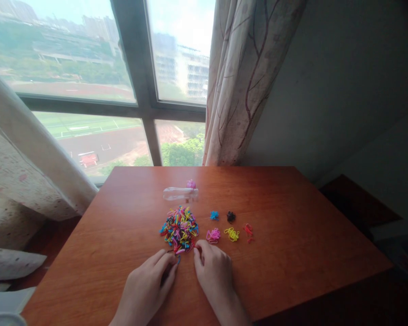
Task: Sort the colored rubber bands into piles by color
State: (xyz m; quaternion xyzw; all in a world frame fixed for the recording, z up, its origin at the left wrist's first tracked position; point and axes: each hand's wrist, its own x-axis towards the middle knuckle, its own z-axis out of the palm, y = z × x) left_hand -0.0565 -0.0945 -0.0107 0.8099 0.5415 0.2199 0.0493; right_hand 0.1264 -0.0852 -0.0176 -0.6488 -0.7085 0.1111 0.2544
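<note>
A mixed pile of small coloured elastic bands (179, 228) lies on the table in front of both hands. My left hand (151, 278) is closed in a pinch at the pile's near left edge, with a blue elastic band (178, 260) at its fingertips. At the near right edge, my right hand (215, 267) has thumb and forefinger together; what they hold is too small to make out. Right of the pile lie separate little heaps: blue bands (214, 215), black bands (230, 217), pink bands (213, 235), yellow bands (231, 234) and red bands (248, 231).
Behind the pile, a clear plastic bottle (178, 194) lies on its side, with a pink object (191, 184) beside it. The brown wooden table (285, 253) ends at a window (149, 108) with curtains (241, 81). A wall rises at the right.
</note>
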